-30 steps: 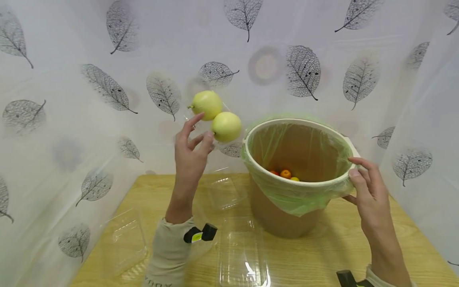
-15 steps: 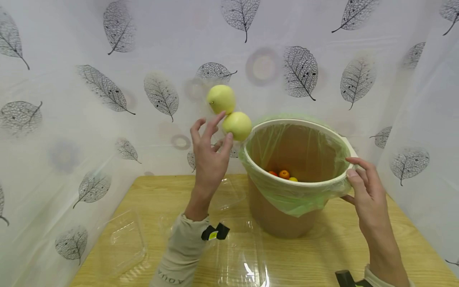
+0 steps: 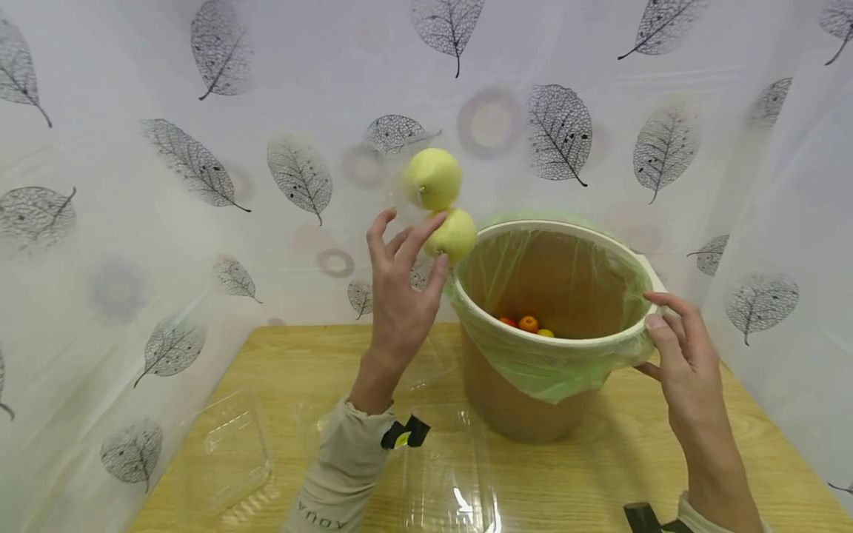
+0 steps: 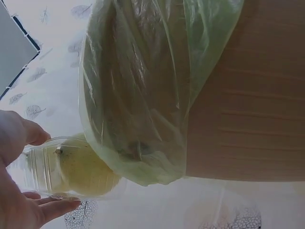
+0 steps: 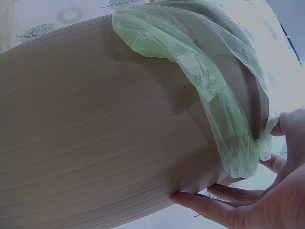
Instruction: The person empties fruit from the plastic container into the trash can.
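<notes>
My left hand [image 3: 406, 296] grips a clear plastic box [image 4: 40, 167] between thumb and fingers, left of the bin and raised near its rim height. Two yellow-green pears show in it, an upper pear [image 3: 435, 178] and a lower pear [image 3: 456, 235], the lower one close to the rim in the head view. A brown bin [image 3: 526, 414] wears a pale green bag [image 3: 543, 366] folded over its edge. My right hand [image 3: 689, 363] holds the bin's right rim, thumb and index on top, other fingers below along the outer wall. Inside the bin lie an orange fruit [image 3: 529, 324], a red one [image 3: 509, 322] and a yellow one [image 3: 546, 333], partly hidden.
Clear plastic boxes lie on the wooden table [image 3: 293, 355]: a box [image 3: 449, 474] in front of the bin and another box [image 3: 236, 451] at the left. A leaf-patterned sheet [image 3: 333, 66] hangs behind and at both sides.
My left hand has moved right with the box of pears, toward the bin, and the box has turned so that the pears stack more upright. The right hand stays on the rim.
</notes>
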Demonstrator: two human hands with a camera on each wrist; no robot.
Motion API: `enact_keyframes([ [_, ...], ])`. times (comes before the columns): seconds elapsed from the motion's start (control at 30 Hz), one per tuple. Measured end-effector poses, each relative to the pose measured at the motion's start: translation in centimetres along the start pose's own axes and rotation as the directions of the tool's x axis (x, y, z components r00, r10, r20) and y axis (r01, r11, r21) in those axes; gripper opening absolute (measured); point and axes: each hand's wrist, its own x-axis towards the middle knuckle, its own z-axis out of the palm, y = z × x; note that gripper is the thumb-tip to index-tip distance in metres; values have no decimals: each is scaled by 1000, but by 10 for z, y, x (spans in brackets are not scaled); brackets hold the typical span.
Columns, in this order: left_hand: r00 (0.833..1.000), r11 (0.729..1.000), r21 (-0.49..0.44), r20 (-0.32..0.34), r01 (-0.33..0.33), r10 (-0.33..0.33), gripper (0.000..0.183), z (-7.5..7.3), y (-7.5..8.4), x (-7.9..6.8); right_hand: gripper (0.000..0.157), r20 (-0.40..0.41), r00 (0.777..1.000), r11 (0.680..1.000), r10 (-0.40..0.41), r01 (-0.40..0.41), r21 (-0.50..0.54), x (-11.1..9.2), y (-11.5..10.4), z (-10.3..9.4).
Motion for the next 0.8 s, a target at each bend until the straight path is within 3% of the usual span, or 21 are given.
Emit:
enact_keyframes([
  [0.3,998,997,76,45,-35,32,48,3,3,-3,41,6,1000,1000,1,-1,5,1,1,0],
  [0.8,997,996,65,58,-54,50,48,4,5,-4,41,-4,1000,1000,14,-14,4,1,0,1],
])
